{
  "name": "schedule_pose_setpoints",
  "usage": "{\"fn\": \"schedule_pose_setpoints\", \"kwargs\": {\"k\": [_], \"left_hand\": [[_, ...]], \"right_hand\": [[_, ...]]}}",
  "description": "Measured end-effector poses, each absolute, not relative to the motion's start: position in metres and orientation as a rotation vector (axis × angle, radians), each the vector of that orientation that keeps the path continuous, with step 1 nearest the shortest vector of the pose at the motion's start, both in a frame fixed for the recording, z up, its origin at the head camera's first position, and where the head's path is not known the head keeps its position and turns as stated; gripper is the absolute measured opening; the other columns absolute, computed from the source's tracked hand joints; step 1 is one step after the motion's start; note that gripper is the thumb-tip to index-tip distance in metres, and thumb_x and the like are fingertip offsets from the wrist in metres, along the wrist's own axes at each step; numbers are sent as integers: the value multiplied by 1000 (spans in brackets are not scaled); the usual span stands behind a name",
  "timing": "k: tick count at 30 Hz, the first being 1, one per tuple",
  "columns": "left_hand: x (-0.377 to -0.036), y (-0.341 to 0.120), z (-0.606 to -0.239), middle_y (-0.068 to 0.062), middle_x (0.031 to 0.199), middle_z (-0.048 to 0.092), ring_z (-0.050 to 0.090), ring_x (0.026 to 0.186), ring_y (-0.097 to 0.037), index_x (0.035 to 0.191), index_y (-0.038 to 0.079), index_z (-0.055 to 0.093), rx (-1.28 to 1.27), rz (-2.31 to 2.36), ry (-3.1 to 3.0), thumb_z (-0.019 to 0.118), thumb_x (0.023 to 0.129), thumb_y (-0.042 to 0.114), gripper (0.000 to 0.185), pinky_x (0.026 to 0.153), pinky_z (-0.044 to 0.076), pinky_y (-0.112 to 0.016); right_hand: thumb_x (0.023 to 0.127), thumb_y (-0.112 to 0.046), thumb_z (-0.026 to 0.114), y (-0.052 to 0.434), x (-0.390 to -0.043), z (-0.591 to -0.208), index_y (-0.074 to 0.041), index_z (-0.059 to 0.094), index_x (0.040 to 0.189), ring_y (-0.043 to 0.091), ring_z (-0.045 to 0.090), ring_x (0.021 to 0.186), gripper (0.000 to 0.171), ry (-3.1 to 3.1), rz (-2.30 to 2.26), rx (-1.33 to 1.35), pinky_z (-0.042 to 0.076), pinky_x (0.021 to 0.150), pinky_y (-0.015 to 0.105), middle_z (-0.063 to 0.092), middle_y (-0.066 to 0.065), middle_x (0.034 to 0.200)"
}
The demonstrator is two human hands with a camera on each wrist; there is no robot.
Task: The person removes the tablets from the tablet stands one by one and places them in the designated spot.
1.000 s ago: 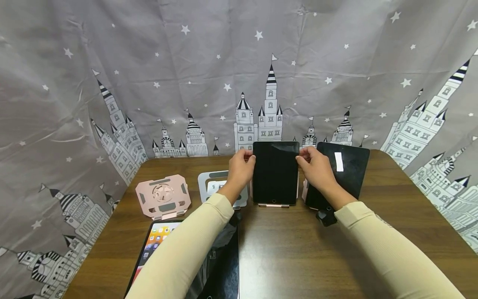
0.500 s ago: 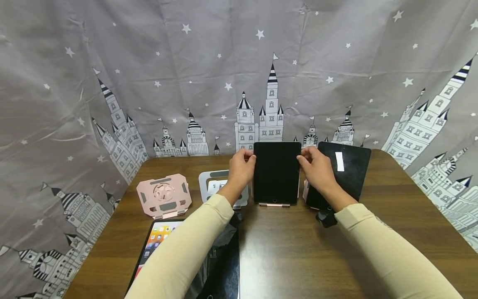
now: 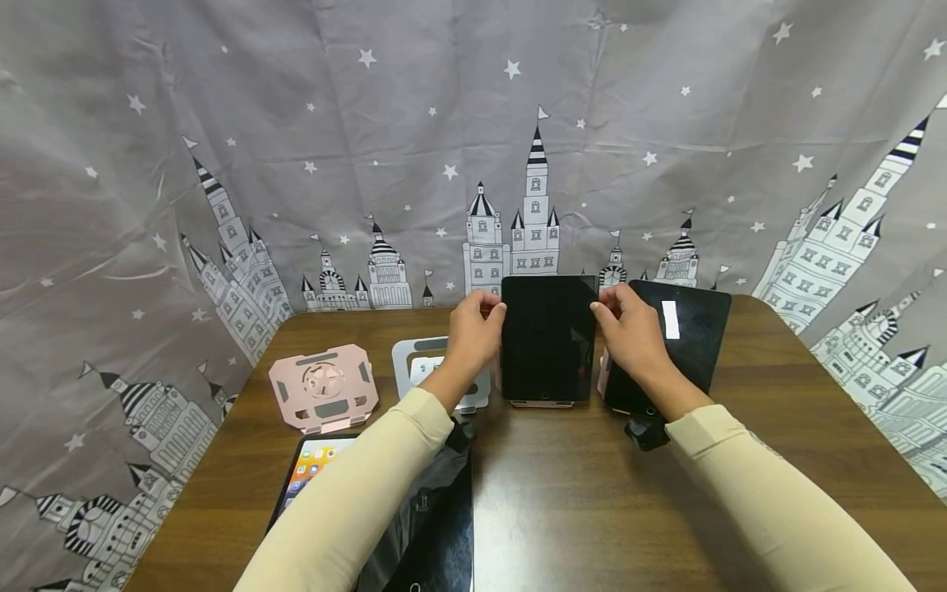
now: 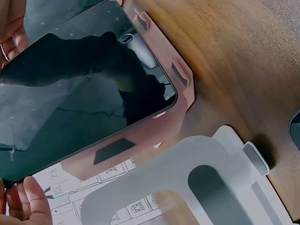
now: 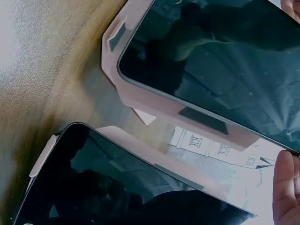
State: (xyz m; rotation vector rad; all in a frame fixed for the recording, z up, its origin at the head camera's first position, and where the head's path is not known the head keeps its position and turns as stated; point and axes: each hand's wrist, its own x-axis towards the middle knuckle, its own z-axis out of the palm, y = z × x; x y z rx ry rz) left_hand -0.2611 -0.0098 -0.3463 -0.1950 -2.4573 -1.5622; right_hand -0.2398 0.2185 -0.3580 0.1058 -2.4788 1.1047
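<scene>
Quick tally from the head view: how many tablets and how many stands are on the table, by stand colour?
Tablets: 4 (held, right, lit-screen, dark front one)
Pink stands: 3 (empty, under held tablet, under right tablet)
Silver stand: 1
Total: 8

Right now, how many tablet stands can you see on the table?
4. An empty pink stand at left, an empty white stand beside it, a pink stand under the held middle tablet, and one under the right tablet, mostly hidden.
</scene>
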Motion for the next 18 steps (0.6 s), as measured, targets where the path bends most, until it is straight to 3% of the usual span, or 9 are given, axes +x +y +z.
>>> {"fn": "schedule_pose_setpoints", "kwargs": {"k": [6,18], "left_hand": [[-257,-16,-344,-8,95,65,59,90,-21,102,5,66,-205,-1580,-2461,62,98,13,10,81,51,-34],[-244,-28,-344,-6,93,64,58,87,-20,101,6,67,-233,-1581,-2463,64,97,14,9,78,50,-33]], "right_hand": [[101,-15,57,217,-232,-354,-1,58,107,27,68,75,15,-2506,1141,115,55,66,36,67,15,89],[102,-17,57,210,-219,-357,-2,59,104,30,65,72,15,-2507,1204,93,50,58,30,65,15,82]]}}
